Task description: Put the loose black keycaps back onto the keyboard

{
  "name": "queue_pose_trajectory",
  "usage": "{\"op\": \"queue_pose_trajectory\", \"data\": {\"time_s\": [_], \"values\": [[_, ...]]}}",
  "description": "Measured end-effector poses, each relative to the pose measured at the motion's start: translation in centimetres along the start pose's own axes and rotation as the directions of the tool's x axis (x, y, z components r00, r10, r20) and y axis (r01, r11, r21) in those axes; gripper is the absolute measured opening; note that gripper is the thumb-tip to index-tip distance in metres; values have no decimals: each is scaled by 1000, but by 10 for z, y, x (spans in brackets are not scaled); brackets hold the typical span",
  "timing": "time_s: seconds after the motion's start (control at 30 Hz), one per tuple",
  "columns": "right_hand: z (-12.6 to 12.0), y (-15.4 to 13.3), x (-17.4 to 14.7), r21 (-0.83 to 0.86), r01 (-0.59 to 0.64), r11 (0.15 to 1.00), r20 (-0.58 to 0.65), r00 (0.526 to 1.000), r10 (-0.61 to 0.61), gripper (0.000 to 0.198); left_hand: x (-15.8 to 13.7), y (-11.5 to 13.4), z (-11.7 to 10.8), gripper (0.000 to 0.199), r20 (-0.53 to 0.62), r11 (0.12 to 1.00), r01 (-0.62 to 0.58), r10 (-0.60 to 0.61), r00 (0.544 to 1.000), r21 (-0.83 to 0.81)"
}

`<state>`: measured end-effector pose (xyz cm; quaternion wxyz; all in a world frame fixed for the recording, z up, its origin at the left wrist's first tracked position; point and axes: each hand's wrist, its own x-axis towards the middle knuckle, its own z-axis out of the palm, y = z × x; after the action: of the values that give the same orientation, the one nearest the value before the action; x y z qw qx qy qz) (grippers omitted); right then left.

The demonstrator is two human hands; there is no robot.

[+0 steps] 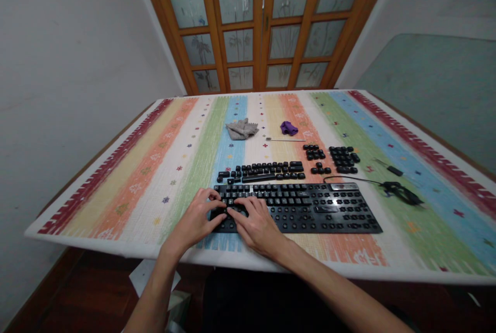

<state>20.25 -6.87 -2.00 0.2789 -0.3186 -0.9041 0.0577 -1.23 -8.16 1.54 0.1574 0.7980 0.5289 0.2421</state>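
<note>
A black keyboard [329, 209] lies on the table in front of me. Its upper left rows carry keycaps, while bare switches show in the lower rows and on the right side. My left hand [199, 215] is over the keyboard's left end, thumb and index finger curled toward each other. Close beside it, my right hand [253, 222] reaches in from the right with bent fingers, its tips almost meeting the left ones at the left rows. Whatever small piece is between the fingertips is hidden. Just behind the keyboard are rows of loose black keycaps [267, 171].
More loose keycaps [343, 159] are grouped at the back right. A grey cloth [242, 129], a purple cloth [289, 127] and a thin rod-like tool [284, 139] lie farther back. A coiled cable [403, 193] and a small wire-ended tool [394, 170] lie right of the keyboard.
</note>
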Motion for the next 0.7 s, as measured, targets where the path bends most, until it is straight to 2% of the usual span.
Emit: {"op": "queue_pose_trajectory", "data": {"time_s": [0.4,0.7], "values": [[0,1,0,-6,22,1000,4,1000,-22,39,-1,2,0,17,-11,997,-48,49,999,58],[-1,0,0,-5,-1,1000,40,999,1,40,-3,2,8,15,-108,990,-121,127,986,68]]}}
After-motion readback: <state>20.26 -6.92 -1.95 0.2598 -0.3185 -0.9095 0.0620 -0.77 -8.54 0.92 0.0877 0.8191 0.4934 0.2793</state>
